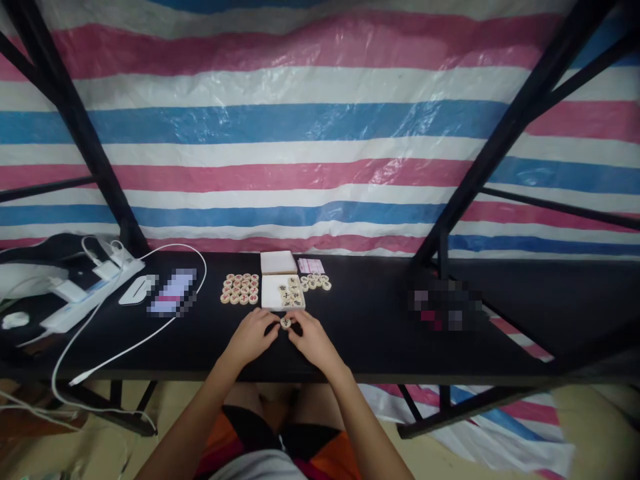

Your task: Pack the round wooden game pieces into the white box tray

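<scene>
As the person sat at the black tabletop [370, 327], a white power strip [85, 301] lay at its far left end with chargers plugged in. A white cable [203, 277] looped away from it across the surface and over the front edge. Just right of the strip sat a flat white oval gadget [136, 290], and beside that a blurred-out rectangle [173, 292] I could not make out.

Next came a neat block of round wooden discs [241, 289], laid in rows. The left hand [253, 337] rested in front of that block, near the front edge, its grip pinching one single disc [285, 323] from the left with thumb and fingertips. That disc sat between the two hands, just in front of a white tray [270, 293] that held a few more marked discs. Whether it lay on the tabletop or was lifted a little, I could not tell. Behind the tray, touching it, lay a plain white square slab [278, 262].

The right hand [313, 340] mirrored the left, its grip pinching the same disc from the right, so both sets of fingertips met around it. Right of the tray a small pink card [311, 265] lay at the back, with a loose cluster [315, 282] of discs just in front of it. Well apart to the right was another blurred patch [445, 305], close to the foot of a black strut [500, 140]. A tarp [320, 133] striped pink, white and blue hung behind it all.
</scene>
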`<state>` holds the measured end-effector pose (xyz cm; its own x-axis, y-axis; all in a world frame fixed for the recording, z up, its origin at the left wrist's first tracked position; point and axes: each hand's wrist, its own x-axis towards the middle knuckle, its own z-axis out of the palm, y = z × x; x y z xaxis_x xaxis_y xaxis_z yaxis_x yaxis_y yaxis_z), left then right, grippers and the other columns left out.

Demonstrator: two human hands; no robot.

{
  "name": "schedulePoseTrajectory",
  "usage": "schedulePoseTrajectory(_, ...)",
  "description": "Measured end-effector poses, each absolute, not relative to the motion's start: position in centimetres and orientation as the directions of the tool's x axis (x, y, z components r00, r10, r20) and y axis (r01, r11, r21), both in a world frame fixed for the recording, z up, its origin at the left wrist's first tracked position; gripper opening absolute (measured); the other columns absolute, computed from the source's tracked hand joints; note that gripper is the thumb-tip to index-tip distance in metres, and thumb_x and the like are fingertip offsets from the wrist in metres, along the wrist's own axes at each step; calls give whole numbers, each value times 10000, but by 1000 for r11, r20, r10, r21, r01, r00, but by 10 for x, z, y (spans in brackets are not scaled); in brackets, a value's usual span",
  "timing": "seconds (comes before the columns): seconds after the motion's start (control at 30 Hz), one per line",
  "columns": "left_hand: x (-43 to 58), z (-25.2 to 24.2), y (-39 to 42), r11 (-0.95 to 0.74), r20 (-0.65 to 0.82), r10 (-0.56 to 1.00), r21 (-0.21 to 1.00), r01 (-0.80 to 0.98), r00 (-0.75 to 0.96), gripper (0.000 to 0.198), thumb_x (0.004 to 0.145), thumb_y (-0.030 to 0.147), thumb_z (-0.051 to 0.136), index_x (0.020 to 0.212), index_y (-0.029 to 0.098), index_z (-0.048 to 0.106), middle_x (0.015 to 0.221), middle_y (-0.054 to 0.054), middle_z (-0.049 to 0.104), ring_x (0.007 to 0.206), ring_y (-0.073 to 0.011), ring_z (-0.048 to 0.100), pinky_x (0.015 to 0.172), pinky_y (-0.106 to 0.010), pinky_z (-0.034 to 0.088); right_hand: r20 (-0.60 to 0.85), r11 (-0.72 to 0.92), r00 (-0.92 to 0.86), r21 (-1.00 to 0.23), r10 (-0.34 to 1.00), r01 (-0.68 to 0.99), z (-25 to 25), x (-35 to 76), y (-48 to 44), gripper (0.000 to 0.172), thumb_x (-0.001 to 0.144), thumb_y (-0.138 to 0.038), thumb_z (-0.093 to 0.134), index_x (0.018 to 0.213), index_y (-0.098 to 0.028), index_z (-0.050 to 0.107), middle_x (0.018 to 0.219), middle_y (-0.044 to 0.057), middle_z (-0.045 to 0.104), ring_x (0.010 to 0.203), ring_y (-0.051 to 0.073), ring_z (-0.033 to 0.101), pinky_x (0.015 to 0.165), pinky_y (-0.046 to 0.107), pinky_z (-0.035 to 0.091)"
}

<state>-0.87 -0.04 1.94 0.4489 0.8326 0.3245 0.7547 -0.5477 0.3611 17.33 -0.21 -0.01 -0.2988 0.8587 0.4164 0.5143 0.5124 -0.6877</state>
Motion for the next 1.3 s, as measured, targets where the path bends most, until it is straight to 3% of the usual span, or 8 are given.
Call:
schedulePoseTrajectory(0.23,-8,19,2,-575,321,815,355,737,482,201,889,240,505,1021,207,653,942,-45,639,906,-195,548,834,-343,452,437,520,-288,-642,852,564,-3,171,-3,161,797,-89,533,872,-215,599,922,36,635,912,195,565,847,333,451)
schedulePoseTrajectory(0.4,-8,19,4,-564,312,823,354,746,474,213,884,208,499,1038,207,646,926,-45,629,896,-193,564,821,-346,478,441,504,-251,-689,862,521,-3,172,0,176,781,-78,547,882,-211,603,898,29,637,884,182,575,816,303,462)
schedulePoseTrajectory(0.7,-10,6,8,-514,424,826,296,805,371,284,871,167,463,1119,197,597,1212,-100,549,1038,-218,584,903,-369,496,445,474,-189,-712,875,519,-4,174,-2,159,804,-123,528,913,-208,607,948,47,649,911,193,575,849,332,456)
schedulePoseTrajectory(0.9,-9,4,11,-538,422,811,270,798,405,293,854,159,479,1117,190,605,1182,-102,579,1057,-235,560,936,-411,472,472,459,-123,-707,873,538,5,176,-1,159,828,-175,520,948,-217,616,990,41,660,933,186,578,844,317,454)
schedulePoseTrajectory(1.07,-10,5,9,-541,402,815,269,797,417,242,859,163,480,1042,181,638,1174,-95,583,1056,-229,552,947,-397,457,487,456,-179,-540,855,707,31,172,45,167,846,-201,532,984,-194,626,978,56,658,912,188,565,853,303,419)
schedulePoseTrajectory(1.3,-13,5,7,-534,392,823,281,798,412,220,861,179,487,998,190,660,1171,-83,584,1033,-224,560,915,-389,467,312,361,-273,-273,910,891,34,148,117,188,854,-184,527,970,-195,675,971,66,673,937,191,562,834,270,388)
